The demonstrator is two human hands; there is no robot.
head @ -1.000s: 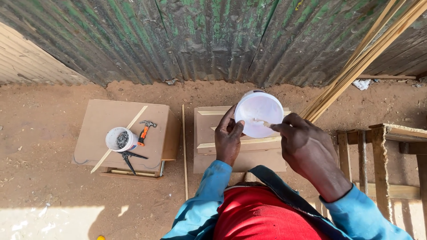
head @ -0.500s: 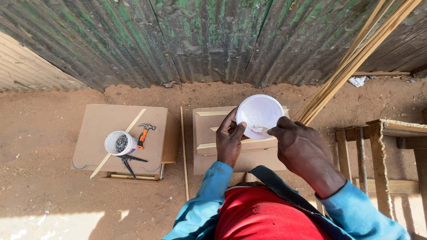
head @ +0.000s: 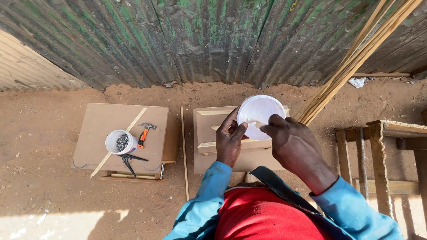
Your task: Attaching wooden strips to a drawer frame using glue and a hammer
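My left hand [head: 230,141] grips rim of white tub [head: 260,116], held above wooden box [head: 231,142]. My right hand [head: 296,146] pinches small pale stick [head: 257,124] inside tub. Left of box: board w/ nail tub [head: 120,142], hammer [head: 143,134], pliers [head: 129,161].

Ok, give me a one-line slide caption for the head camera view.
Left hand holds a white tub while right hand dips a small stick inside.

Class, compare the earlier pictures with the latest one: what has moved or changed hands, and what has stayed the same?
Very little changed. The left hand still holds the white tub by its rim, and the right hand still dips a small stick into it; both sit a touch lower in view. The nail tub, hammer and pliers stayed put.
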